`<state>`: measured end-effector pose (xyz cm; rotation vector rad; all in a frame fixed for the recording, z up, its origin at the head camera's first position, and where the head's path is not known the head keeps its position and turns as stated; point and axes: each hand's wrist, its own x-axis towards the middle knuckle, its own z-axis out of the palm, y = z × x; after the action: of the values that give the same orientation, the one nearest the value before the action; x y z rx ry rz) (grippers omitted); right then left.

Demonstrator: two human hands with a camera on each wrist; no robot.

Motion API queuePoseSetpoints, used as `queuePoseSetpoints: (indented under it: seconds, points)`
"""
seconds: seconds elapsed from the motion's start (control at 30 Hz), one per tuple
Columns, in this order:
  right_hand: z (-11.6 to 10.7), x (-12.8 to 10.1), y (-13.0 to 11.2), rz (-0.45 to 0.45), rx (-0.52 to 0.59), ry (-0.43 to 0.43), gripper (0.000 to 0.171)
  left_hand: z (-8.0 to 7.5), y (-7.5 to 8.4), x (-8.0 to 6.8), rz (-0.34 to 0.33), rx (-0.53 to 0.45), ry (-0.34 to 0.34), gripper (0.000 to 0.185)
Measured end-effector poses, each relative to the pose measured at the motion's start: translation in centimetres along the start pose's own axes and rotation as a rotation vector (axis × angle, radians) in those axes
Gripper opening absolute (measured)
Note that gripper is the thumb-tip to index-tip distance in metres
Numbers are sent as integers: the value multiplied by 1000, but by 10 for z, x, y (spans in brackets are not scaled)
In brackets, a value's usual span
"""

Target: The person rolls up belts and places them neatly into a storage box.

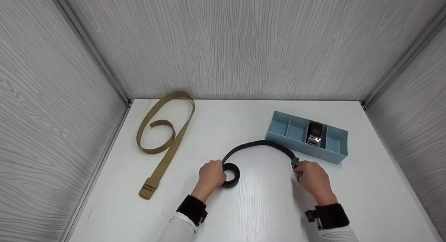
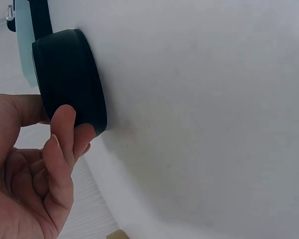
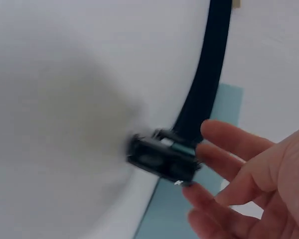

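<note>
A black belt (image 1: 259, 143) stands on edge on the white table, its strap arching away from me between my hands. Its left end is wound into a round coil (image 1: 236, 179), which my left hand (image 1: 211, 175) pinches at the side. In the left wrist view, thumb and fingers grip the lower part of the coil (image 2: 67, 74). My right hand (image 1: 313, 181) holds the other end by its dark buckle (image 1: 294, 162). The right wrist view shows the buckle (image 3: 162, 157) blurred, with fingertips at its edge.
Behind the strap sits a blue divided box (image 1: 303, 149) with a rolled black belt with a shiny buckle (image 1: 315, 132) in one compartment. At left lies a loosely looped tan belt (image 1: 174, 144) with its buckle (image 1: 149, 188) towards me. Grey wood-grain panels (image 1: 223, 46) enclose the table.
</note>
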<state>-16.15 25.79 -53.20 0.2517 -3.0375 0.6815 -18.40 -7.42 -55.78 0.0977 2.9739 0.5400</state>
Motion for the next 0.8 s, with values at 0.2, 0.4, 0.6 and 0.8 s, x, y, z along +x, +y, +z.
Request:
queuePoseSetpoints:
  seconds: [0.2,0.4,0.6,0.8]
  points:
    - [14,4,-41,-81,88,-26,27,2,6,1,-31,-9,-7,8]
    - [42,12,-82,-95,312,-201,25,3,13,1,-74,-37,-32,10]
    - [71,18,-112,14,511,-330,41,2,16,0,-79,-31,-29,15]
    - [93,25,-128,-48,434,-195,11,-4,18,0,-40,19,-57,14]
